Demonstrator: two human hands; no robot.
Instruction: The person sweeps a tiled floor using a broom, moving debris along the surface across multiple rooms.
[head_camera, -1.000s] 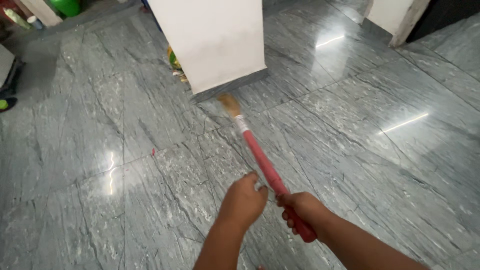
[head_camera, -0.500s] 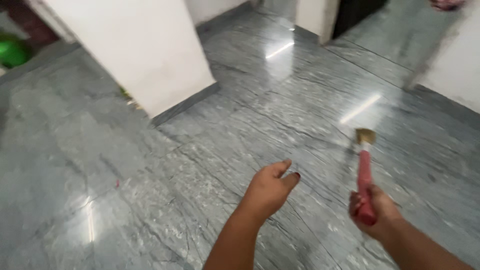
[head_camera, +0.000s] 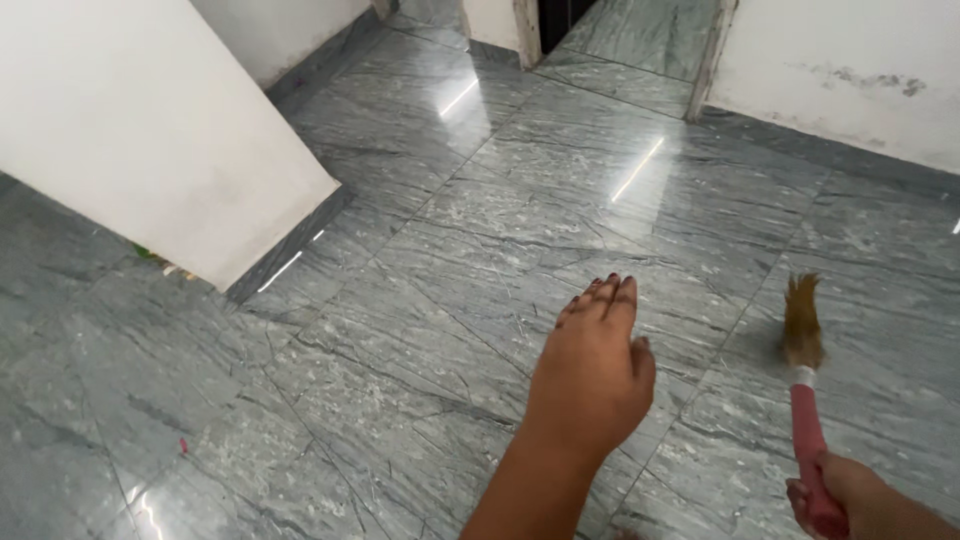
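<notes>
Broom (head_camera: 803, 345): right of white wall corner (head_camera: 290, 215), bristles on grey floor (head_camera: 420, 300). Right hand (head_camera: 850, 500) fist-gripped on red handle end. Left hand (head_camera: 590, 375) empty, fingers extended. Est. light, rigid handle, soft bristles; grip mid-handle w/ both hands.

The left hand (head_camera: 592, 370) hangs over the floor (head_camera: 420, 300), empty. Well to its right, the right hand (head_camera: 850, 500) grips the broom (head_camera: 806, 400), bristles ahead. A wall corner (head_camera: 180, 150) stands far left; a doorway (head_camera: 560, 20) lies ahead.

Bright even light, white glare streaks on glossy floor (head_camera: 420, 300), slight blur
</notes>
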